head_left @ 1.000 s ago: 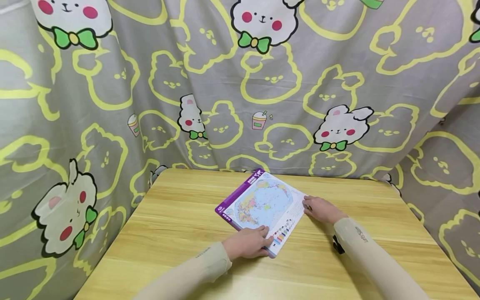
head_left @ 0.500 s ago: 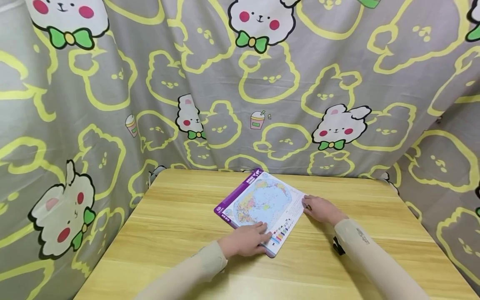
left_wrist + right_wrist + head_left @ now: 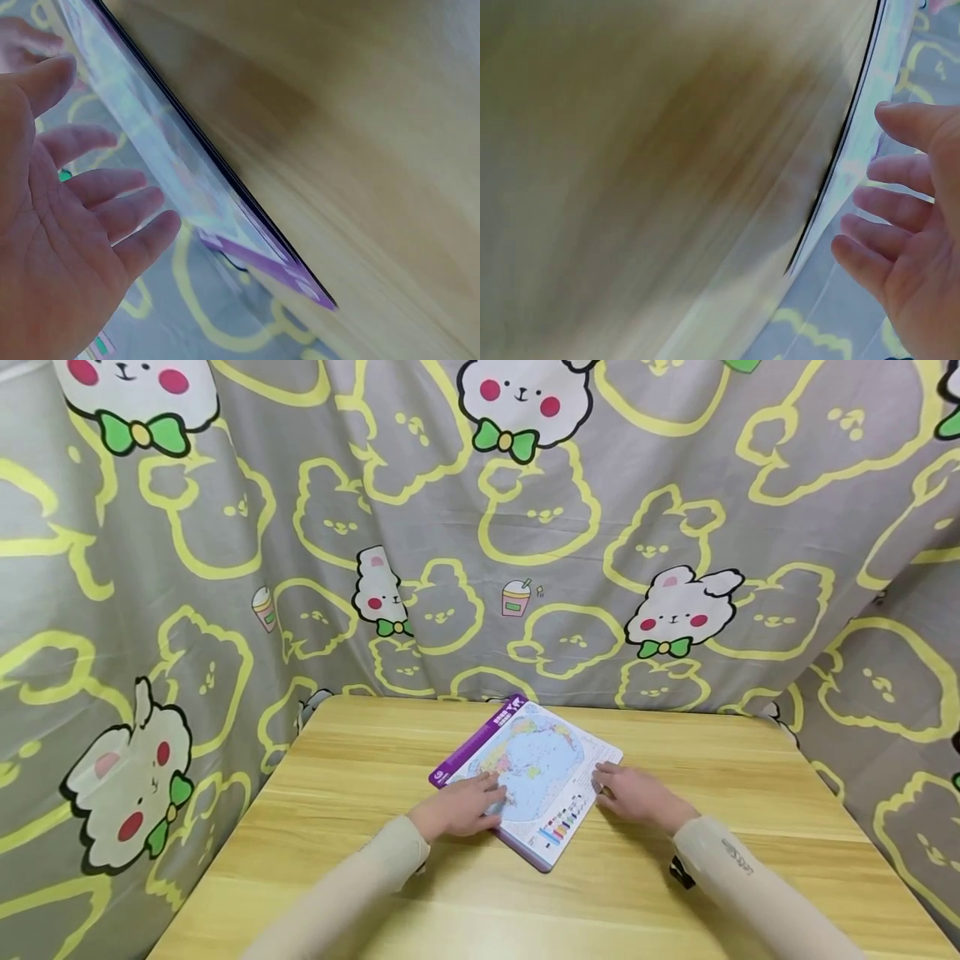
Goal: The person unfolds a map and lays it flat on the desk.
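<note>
A flat world map board [image 3: 536, 777] with rounded corners and a purple band lies turned at an angle on the wooden table. Over its lower left edge is my left hand [image 3: 461, 803], fingers extended and spread. My right hand [image 3: 641, 793] is at the right edge, its fingertips over the printed margin. In the left wrist view, the left hand [image 3: 75, 217] has loosely bent fingers and holds nothing; the board [image 3: 180, 142] appears edge-on behind it. The right hand [image 3: 915, 225] also has loose fingers beside the board's dark edge. Whether either hand touches the board, I cannot tell.
The wooden table [image 3: 337, 760] reaches back to a grey curtain [image 3: 450, 527] with yellow outlines and white rabbit faces. More curtain hangs at both sides. A small black item [image 3: 681, 872] shows under the right forearm.
My left hand has moved up and left from the board's lower corner, uncovering the printed flags. My right hand has shifted slightly inward and down along the right edge. The board stays put.
</note>
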Tool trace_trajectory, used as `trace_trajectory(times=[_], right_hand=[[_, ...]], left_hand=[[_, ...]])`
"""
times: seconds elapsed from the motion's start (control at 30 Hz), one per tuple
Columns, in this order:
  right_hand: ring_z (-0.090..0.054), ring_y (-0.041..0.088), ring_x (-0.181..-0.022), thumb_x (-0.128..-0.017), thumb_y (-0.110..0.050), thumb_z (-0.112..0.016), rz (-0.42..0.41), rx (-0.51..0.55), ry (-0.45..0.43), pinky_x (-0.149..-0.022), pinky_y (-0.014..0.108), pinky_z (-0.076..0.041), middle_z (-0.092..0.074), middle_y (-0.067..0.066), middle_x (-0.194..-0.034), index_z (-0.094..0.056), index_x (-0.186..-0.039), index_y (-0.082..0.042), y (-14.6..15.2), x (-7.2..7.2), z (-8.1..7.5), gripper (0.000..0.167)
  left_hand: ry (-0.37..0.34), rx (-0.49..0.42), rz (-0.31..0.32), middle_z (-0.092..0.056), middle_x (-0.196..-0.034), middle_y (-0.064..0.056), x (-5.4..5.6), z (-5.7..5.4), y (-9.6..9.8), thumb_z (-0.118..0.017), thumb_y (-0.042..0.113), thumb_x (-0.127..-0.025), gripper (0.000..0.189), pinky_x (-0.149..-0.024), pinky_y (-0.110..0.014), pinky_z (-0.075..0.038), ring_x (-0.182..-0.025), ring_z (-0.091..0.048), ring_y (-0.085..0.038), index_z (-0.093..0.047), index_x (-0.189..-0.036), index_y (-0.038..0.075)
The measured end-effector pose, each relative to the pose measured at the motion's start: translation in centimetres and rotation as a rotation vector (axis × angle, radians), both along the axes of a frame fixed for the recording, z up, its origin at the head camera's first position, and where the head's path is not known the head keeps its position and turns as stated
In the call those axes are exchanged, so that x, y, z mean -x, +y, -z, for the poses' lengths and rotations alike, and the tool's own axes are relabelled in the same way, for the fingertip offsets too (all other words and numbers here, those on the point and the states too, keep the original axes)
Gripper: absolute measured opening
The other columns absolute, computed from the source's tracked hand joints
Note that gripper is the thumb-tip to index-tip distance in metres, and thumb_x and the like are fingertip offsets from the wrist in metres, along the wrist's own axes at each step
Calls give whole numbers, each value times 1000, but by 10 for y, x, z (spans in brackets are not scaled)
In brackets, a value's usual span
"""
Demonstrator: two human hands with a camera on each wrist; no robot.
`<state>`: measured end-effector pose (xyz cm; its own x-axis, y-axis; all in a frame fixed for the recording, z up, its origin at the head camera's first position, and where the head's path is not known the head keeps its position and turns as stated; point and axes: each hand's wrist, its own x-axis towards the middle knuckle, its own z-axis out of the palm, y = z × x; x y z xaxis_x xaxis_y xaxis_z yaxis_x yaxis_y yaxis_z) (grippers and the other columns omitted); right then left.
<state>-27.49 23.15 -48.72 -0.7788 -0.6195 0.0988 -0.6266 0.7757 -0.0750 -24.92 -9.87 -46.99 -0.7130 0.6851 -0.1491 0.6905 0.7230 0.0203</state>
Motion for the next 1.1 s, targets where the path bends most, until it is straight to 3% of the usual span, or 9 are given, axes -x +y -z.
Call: trace_trajectory(times=[0.37, 0.6, 0.93, 1.1], right_hand=[[-49, 41, -120, -92, -26, -61, -58, 20, -57, -97, 50, -42, -50, 25, -133, -56, -126, 6, -30, -31, -7, 47], [-47, 38, -123, -91, -31, -62, -102, 19, -77, -97, 48, -43, -50, 22, -134, -57, -127, 2, -50, -47, -6, 48], [-44, 39, -126, -91, -37, -61, -158, -7, -113, -101, 47, -40, -47, 21, -137, -54, -130, 0, -73, -61, -7, 54], [-42, 40, -127, -92, -41, -59, -161, -17, -140, -101, 48, -39, -45, 22, -139, -54, -131, -1, -81, -66, -7, 56]], left_hand=[[-24, -41, -107, -30, -149, -20, 26, 1, -27, -47, 41, -98, 58, -111, -43, -26, -138, -26, -32, -41, -143, 5], [-69, -65, -156, -26, -152, -19, 38, 6, -36, -46, 43, -98, 59, -111, -43, -24, -140, -22, -32, -39, -145, 7], [-135, -85, -208, -22, -154, -15, 43, 7, -43, -48, 47, -95, 64, -111, -43, -26, -140, -21, -29, -35, -147, 12], [-159, -89, -195, -21, -154, -16, 45, 8, -44, -49, 49, -93, 67, -111, -44, -24, -141, -19, -30, -34, -148, 13]])
